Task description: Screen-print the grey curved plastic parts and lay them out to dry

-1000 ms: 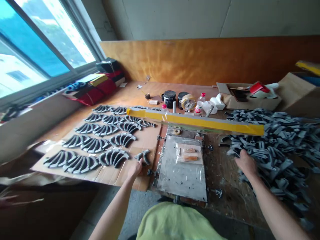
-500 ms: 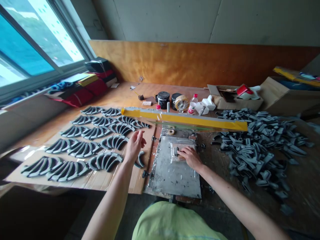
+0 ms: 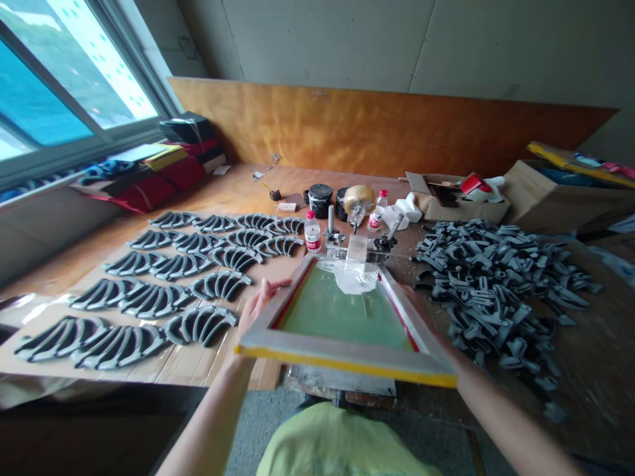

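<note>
A screen printing frame [image 3: 342,354] tilts over the metal base plate [image 3: 342,382], its near edge raised toward me. Its green mesh [image 3: 342,314] carries a white patch of ink [image 3: 358,280] near the far end, where a pale squeegee-like block [image 3: 356,250] stands. My left hand [image 3: 258,305] is closed at the frame's left side. On the opposite side, my right hand [image 3: 413,299] is mostly behind the frame, its fingers hidden. Under the frame, the small part on the plate cannot be seen. Curved grey parts [image 3: 201,324] lie in fanned rows on cardboard, left of my left hand.
A heap of loose grey parts [image 3: 496,284] lies to the right. Behind the frame stand a red-capped bottle [image 3: 312,233], a black tub [image 3: 321,200] and a tape roll [image 3: 359,198]. Cardboard boxes [image 3: 459,210] sit at the back right.
The frame has swung down from its raised position toward me, covering the plate. My right hand has left the small part there and is at the frame's right side; my left hand is at its left.
</note>
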Demonstrator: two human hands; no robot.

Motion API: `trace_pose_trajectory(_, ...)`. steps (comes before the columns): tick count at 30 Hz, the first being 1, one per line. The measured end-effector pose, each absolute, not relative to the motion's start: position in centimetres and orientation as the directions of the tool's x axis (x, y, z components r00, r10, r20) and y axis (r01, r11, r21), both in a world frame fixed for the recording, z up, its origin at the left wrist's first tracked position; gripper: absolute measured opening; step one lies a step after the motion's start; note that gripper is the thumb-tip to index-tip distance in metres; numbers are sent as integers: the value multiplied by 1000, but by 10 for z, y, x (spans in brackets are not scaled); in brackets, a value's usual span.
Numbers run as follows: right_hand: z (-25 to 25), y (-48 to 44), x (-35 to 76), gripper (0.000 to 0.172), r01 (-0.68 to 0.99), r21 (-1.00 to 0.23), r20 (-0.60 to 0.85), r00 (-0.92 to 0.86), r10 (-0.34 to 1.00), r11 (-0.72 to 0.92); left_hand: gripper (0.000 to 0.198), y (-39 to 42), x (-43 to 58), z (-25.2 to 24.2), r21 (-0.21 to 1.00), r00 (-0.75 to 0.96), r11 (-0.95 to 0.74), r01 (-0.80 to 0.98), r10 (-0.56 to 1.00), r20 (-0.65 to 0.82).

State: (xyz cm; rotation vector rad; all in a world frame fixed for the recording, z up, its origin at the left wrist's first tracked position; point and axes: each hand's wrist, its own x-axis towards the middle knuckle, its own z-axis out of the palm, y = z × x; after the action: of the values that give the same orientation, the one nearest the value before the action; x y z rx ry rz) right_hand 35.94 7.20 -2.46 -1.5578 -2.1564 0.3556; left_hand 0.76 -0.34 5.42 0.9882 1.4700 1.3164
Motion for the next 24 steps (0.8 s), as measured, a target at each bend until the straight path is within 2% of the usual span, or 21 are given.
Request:
trace_pose_trajectory(3,-2,106,363,35,846,-408,298,-232,926,343,58,-29,4,19,941,-216,334,47,923,-317)
trace_pose_trajectory(5,8,126,341,47,832,-356,335,-313,889,427,70,-37,8,-9,920,-203,390,39,905,-375)
trace_pose_trajectory(7,12,139,309,57,819,-287,310,-411,857,496,85,-39,13,-34,915,-208,402,22,898,-389)
trace_pose_trajectory(9,12,147,282,50,836,-220,241,-452,859,502,91,-38,16,-52,913,-230,408,22,891,-392)
trace_pose_trajectory(15,0,140,267,18,881,-123,-4,-461,888,457,85,-37,14,-70,897,-226,440,29,877,-423)
trace_pose_trajectory(18,-11,117,279,21,830,-117,2,-549,836,546,80,-38,12,-76,894,-223,447,31,875,-429)
trace_pose_trajectory(24,-8,82,312,37,644,-214,-13,-754,657,734,71,-39,11,-85,909,-225,413,52,892,-393)
